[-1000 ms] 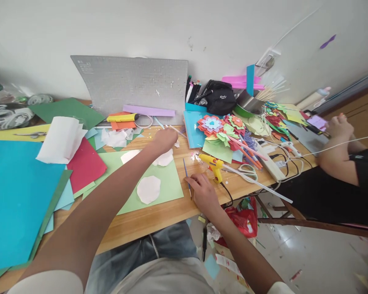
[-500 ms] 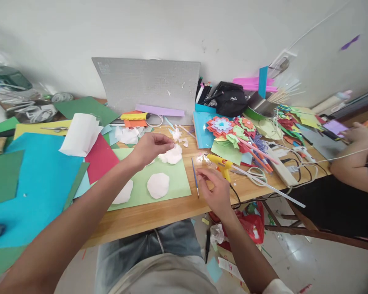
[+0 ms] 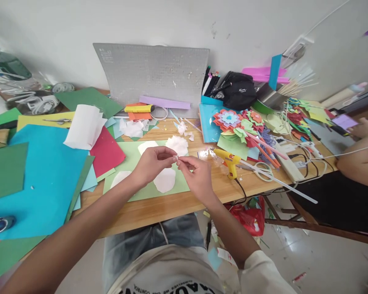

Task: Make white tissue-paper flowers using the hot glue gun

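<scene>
Your left hand and right hand pinch a small white scrap; apply light pressure, clear of the glue gun at three o'clock.

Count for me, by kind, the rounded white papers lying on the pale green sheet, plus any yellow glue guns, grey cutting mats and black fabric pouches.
White rounded paper shapes on the pale green paper sheet: 4
Yellow plastic glue gun: 1
Grey flat cutting mat: 1
Black fabric pouch: 1
Total: 7
</scene>
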A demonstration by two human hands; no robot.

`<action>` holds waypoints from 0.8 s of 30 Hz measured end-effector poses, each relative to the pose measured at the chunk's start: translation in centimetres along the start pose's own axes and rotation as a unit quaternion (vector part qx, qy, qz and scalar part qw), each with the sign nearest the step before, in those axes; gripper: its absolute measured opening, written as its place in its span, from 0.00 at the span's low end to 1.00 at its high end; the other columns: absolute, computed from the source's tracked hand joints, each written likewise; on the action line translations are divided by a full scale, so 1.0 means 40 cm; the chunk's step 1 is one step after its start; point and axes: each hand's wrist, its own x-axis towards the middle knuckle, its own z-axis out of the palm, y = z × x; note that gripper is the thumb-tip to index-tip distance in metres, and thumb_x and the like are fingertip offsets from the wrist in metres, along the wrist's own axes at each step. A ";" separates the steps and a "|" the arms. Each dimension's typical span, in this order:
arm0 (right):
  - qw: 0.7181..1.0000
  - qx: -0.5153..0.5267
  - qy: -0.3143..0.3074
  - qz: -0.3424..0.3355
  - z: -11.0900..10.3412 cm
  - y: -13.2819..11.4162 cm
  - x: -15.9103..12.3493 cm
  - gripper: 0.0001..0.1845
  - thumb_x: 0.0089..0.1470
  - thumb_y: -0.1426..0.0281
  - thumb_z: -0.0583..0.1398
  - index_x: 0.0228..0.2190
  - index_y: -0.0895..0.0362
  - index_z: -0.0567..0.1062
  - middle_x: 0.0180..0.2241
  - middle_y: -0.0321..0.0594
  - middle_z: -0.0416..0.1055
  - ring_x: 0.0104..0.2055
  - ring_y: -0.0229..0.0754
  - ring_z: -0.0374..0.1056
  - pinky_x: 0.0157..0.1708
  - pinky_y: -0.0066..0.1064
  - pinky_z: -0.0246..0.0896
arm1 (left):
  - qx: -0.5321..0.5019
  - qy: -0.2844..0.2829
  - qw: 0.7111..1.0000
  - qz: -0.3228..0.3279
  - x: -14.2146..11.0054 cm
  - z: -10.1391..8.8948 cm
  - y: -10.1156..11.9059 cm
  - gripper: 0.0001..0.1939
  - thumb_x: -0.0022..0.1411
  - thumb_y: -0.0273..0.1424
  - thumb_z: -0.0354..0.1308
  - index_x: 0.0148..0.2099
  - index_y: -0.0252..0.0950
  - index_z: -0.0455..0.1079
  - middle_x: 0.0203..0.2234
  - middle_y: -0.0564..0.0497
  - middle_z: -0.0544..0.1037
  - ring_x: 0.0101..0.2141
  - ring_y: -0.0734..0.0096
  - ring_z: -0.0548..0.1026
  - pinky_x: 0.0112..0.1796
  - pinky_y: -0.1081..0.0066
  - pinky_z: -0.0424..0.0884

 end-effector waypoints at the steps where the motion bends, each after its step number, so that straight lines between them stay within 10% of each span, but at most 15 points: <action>1: 1.000 0.006 -0.001 0.009 -0.002 0.001 0.000 0.09 0.56 0.66 0.60 0.34 0.56 0.79 0.31 0.40 0.78 0.31 0.39 0.73 0.33 0.29 0.70 | -0.001 0.000 1.000 -0.002 -0.001 0.000 -0.002 0.20 0.50 0.39 0.67 0.44 0.33 0.74 0.35 0.46 0.80 0.38 0.64 0.77 0.40 0.63 0.75; 5: 0.996 0.060 -0.025 0.055 -0.009 0.009 -0.002 0.10 0.55 0.64 0.61 0.32 0.57 0.78 0.27 0.39 0.76 0.29 0.39 0.73 0.30 0.28 0.68 | -0.007 -0.021 0.999 -0.028 -0.008 -0.001 -0.022 0.29 0.51 0.41 0.67 0.53 0.34 0.71 0.39 0.44 0.79 0.39 0.63 0.77 0.37 0.64 0.77; 24: 0.995 0.006 -0.085 0.047 0.011 0.043 -0.019 0.09 0.55 0.67 0.59 0.30 0.56 0.78 0.27 0.36 0.76 0.27 0.38 0.70 0.28 0.27 0.62 | 0.102 0.026 0.994 -0.027 -0.037 0.000 -0.077 0.15 0.54 0.42 0.62 0.34 0.33 0.75 0.25 0.51 0.75 0.21 0.76 0.67 0.21 0.75 0.66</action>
